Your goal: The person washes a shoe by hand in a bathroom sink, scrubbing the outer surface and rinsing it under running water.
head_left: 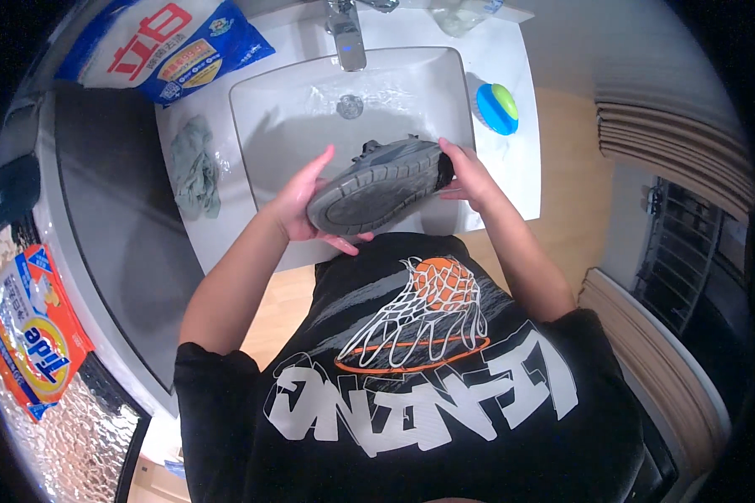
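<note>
A grey shoe is held over the front part of the white sink, its ribbed sole turned toward me. My left hand grips one end of the shoe, with the thumb up and some fingers stretched out beneath it. At the other end, my right hand holds the shoe near a black patch, the thumb on top and the fingers curled round. The shoe's upper mostly faces away, so only a dark strip of it shows. Above the drain, the basin looks wet.
A chrome faucet stands at the back. Left on the counter lie a crumpled grey-green cloth and a blue-white detergent bag. A blue-green scrub brush sits at the right. An orange detergent pack lies far left.
</note>
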`<state>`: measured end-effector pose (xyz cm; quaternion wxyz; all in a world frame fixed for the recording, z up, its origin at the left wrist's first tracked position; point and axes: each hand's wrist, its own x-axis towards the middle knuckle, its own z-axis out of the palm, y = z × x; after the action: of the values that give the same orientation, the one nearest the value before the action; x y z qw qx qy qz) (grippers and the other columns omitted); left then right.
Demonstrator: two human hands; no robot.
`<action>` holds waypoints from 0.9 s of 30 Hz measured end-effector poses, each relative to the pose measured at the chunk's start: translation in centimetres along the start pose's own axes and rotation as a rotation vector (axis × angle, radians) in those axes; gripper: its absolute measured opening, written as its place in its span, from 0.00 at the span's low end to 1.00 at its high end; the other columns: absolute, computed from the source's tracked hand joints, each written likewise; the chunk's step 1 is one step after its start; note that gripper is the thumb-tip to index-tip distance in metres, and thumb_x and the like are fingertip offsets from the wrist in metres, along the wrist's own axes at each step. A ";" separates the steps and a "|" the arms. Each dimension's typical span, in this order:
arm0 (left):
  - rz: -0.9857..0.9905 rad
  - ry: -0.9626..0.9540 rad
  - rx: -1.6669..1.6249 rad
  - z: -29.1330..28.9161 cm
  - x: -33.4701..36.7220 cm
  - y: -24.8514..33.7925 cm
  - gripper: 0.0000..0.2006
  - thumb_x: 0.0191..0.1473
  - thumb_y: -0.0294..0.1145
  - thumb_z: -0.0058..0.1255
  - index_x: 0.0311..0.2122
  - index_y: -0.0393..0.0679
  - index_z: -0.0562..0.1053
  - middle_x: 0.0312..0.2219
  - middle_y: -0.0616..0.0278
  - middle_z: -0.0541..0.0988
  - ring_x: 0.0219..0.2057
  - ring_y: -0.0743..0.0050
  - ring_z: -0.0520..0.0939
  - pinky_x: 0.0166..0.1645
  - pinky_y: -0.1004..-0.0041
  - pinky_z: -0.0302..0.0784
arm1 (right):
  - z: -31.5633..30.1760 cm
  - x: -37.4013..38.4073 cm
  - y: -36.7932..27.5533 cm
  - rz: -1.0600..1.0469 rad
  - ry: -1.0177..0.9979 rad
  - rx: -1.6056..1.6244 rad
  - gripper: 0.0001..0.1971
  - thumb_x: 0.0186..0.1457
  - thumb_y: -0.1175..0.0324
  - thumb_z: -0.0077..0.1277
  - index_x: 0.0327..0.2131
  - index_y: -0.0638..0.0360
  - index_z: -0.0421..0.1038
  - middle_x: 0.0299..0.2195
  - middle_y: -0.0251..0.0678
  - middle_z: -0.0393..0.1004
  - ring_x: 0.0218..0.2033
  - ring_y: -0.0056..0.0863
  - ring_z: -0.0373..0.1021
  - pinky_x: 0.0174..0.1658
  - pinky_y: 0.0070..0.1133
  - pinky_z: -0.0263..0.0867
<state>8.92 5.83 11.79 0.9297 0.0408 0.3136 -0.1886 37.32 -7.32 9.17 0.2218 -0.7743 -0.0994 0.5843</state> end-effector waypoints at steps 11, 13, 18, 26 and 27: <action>0.134 0.050 -0.056 -1.7 0.3 -4.4 0.36 0.57 0.63 0.43 0.59 0.41 0.64 0.52 0.40 0.72 0.50 0.39 0.76 0.53 0.43 0.73 | 1.3 -1.4 1.6 -0.068 0.102 0.111 0.33 0.55 0.44 0.46 0.52 0.65 0.65 0.44 0.44 0.72 0.36 0.33 0.74 0.40 0.28 0.73; 0.126 0.036 -0.073 -2.0 0.4 -4.4 0.36 0.57 0.62 0.43 0.59 0.40 0.64 0.52 0.40 0.71 0.50 0.39 0.75 0.53 0.43 0.73 | 1.1 -1.6 1.7 -0.083 0.068 0.126 0.33 0.55 0.44 0.46 0.52 0.65 0.65 0.44 0.43 0.72 0.36 0.33 0.74 0.41 0.28 0.72; 0.238 0.030 -0.192 -2.5 0.5 -4.4 0.37 0.59 0.61 0.39 0.62 0.38 0.59 0.55 0.41 0.68 0.52 0.36 0.74 0.55 0.44 0.72 | 0.5 -2.4 1.4 -0.124 0.089 0.200 0.36 0.51 0.45 0.53 0.51 0.70 0.63 0.42 0.44 0.71 0.40 0.33 0.72 0.38 0.30 0.73; 0.242 0.052 -0.071 -3.1 1.3 -4.9 0.32 0.61 0.56 0.39 0.60 0.38 0.62 0.54 0.41 0.69 0.54 0.38 0.72 0.56 0.45 0.71 | 0.9 -2.2 3.0 -0.096 0.119 0.173 0.33 0.53 0.44 0.51 0.51 0.66 0.64 0.40 0.39 0.73 0.37 0.28 0.72 0.40 0.26 0.70; 0.234 0.063 -0.071 -3.3 1.4 -4.8 0.31 0.61 0.54 0.39 0.59 0.38 0.62 0.54 0.41 0.70 0.53 0.38 0.72 0.56 0.45 0.72 | 1.1 -2.2 2.9 -0.094 0.137 0.167 0.30 0.56 0.45 0.48 0.50 0.63 0.66 0.39 0.36 0.73 0.34 0.25 0.71 0.40 0.24 0.68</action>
<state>6.27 1.58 8.56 0.9359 0.0501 0.3424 -0.0660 35.29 -10.54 9.47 0.3190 -0.7856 -0.0710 0.5254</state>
